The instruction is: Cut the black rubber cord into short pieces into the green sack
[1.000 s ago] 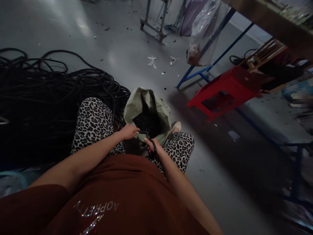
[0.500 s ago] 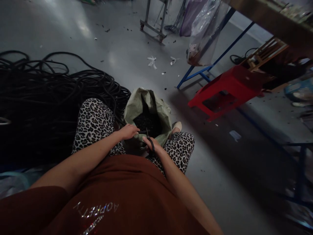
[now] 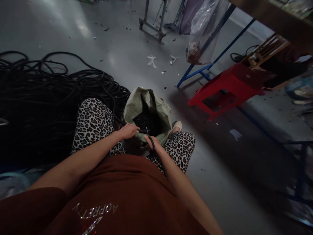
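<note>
My left hand (image 3: 129, 131) is closed around a black cord, whose end (image 3: 142, 131) sticks out past the fingertips. In my right hand (image 3: 154, 142) is a pair of scissors with black handles (image 3: 153, 143). Its thin blades (image 3: 147, 130) point up and away from me, right by the cord's end; whether they touch it I cannot tell. Both hands are over the near rim of a pale green woven sack (image 3: 133, 106) standing open between my knees. Small dark pieces (image 3: 146, 120) lie inside it.
A large tangle of black cord (image 3: 80, 81) covers the floor at left. To the right are a red plastic stool (image 3: 227, 85), a blue-legged table (image 3: 215, 62) and a hanging clear plastic bag (image 3: 204, 36). Scraps (image 3: 152, 61) litter the grey floor.
My right hand and the scissors have moved very slightly to the right. My left hand stays nearly in place with the cord. The view has shifted a little.
</note>
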